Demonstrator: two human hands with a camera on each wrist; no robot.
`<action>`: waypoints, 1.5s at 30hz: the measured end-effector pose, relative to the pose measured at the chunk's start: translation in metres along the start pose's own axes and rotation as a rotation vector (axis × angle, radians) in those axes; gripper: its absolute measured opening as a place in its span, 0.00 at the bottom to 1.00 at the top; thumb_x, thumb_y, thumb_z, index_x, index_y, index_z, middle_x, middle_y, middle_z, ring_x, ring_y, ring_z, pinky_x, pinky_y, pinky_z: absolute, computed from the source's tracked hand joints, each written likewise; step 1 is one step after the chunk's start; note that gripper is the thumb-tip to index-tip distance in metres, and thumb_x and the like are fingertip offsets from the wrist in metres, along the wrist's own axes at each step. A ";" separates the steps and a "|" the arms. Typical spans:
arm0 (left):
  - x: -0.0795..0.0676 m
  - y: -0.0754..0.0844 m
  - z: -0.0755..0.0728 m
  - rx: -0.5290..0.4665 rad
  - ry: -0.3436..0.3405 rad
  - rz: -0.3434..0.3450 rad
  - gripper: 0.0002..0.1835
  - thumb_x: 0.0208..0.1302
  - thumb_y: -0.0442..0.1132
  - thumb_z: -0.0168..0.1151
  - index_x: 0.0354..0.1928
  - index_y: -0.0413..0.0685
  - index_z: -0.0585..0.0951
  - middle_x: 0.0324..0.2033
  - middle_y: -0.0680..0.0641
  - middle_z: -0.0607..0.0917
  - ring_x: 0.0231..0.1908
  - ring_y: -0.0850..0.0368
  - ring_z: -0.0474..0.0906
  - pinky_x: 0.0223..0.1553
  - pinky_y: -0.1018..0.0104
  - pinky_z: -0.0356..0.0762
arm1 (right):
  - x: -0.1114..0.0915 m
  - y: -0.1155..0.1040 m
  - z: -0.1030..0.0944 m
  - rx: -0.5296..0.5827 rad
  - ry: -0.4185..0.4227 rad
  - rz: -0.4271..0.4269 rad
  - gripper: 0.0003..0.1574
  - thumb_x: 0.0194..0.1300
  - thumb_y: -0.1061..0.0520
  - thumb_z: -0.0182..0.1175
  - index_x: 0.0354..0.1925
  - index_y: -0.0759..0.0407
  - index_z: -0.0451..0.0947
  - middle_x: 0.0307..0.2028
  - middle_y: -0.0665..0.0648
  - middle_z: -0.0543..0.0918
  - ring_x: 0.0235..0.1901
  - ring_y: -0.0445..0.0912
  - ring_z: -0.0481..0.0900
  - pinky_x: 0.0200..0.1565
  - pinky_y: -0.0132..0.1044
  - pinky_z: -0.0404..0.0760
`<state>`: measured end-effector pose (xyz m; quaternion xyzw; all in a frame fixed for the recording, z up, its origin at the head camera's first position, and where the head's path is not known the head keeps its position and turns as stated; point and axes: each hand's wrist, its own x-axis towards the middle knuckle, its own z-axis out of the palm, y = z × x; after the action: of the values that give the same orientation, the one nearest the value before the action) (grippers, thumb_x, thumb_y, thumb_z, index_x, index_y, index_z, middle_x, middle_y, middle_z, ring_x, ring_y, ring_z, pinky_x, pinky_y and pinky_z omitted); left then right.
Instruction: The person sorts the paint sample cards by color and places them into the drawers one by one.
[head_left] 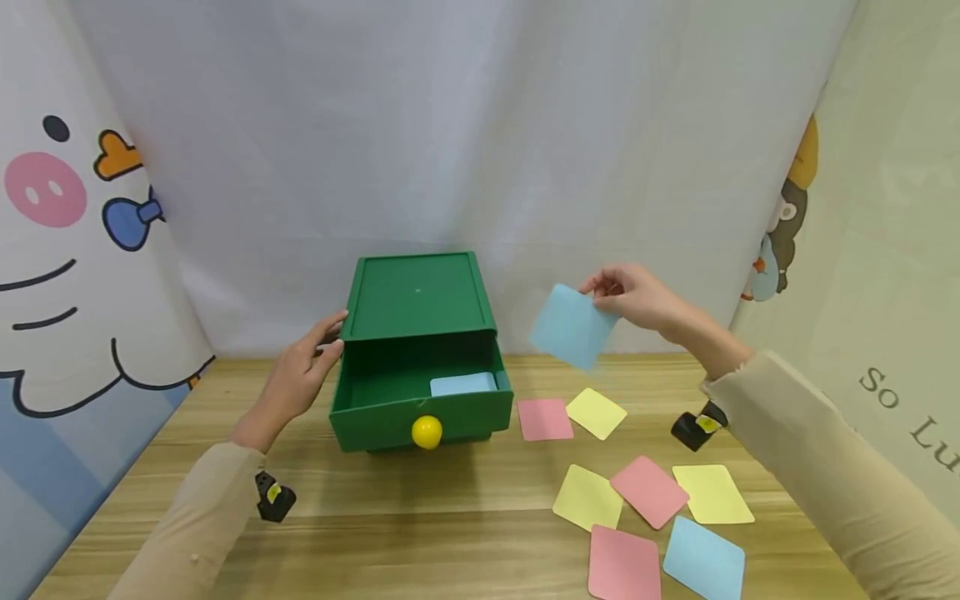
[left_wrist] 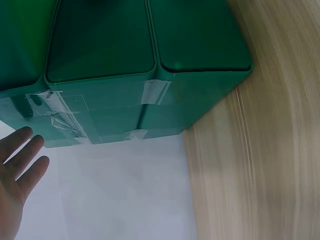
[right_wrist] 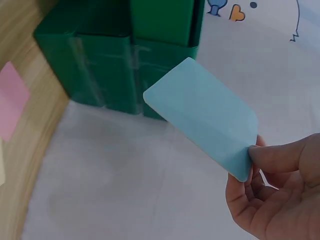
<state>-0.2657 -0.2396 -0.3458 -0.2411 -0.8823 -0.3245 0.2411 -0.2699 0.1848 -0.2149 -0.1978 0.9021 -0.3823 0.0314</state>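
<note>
My right hand (head_left: 633, 296) pinches a light blue square card (head_left: 572, 327) by one corner, thumb on one face, raised to the right of a green drawer cabinet (head_left: 420, 292). In the right wrist view the card (right_wrist: 202, 115) hangs tilted, overlapping the cabinet behind it. The cabinet's top drawer (head_left: 382, 421) is pulled out, with a round yellow knob (head_left: 427, 432) on its front. Inside it lies another light blue card (head_left: 462, 384). My left hand (head_left: 296, 375) is at the cabinet's left side, fingers extended and fingertips right at its edge.
On the wooden table (head_left: 360, 533), right of the cabinet, lie several pink (head_left: 545, 419), yellow (head_left: 596, 413) and blue (head_left: 703, 557) cards. A white curtain (head_left: 525, 150) hangs close behind the cabinet. Clear tape (left_wrist: 70, 117) runs along the cabinet's side.
</note>
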 end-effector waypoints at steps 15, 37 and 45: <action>-0.001 -0.001 -0.003 0.003 -0.002 -0.006 0.24 0.71 0.40 0.43 0.66 0.43 0.61 0.52 0.30 0.74 0.48 0.37 0.74 0.46 0.43 0.74 | 0.037 -0.070 0.053 0.088 -0.087 -0.112 0.12 0.64 0.70 0.47 0.44 0.69 0.73 0.35 0.59 0.72 0.37 0.49 0.68 0.40 0.34 0.72; -0.001 -0.002 -0.003 0.012 0.008 0.005 0.23 0.71 0.41 0.44 0.65 0.43 0.62 0.51 0.31 0.75 0.47 0.38 0.75 0.45 0.44 0.74 | 0.056 -0.073 0.130 0.089 -0.409 -0.233 0.10 0.63 0.71 0.49 0.40 0.67 0.77 0.30 0.56 0.74 0.31 0.45 0.68 0.32 0.27 0.71; -0.001 -0.001 -0.003 0.011 0.007 0.019 0.23 0.70 0.40 0.44 0.65 0.44 0.62 0.52 0.32 0.75 0.47 0.39 0.75 0.45 0.45 0.75 | 0.055 -0.066 0.137 0.046 -0.385 -0.281 0.12 0.63 0.70 0.51 0.42 0.66 0.79 0.32 0.56 0.77 0.31 0.44 0.71 0.34 0.27 0.74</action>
<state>-0.2650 -0.2421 -0.3447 -0.2469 -0.8810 -0.3181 0.2484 -0.2703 0.0298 -0.2602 -0.3898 0.8341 -0.3588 0.1538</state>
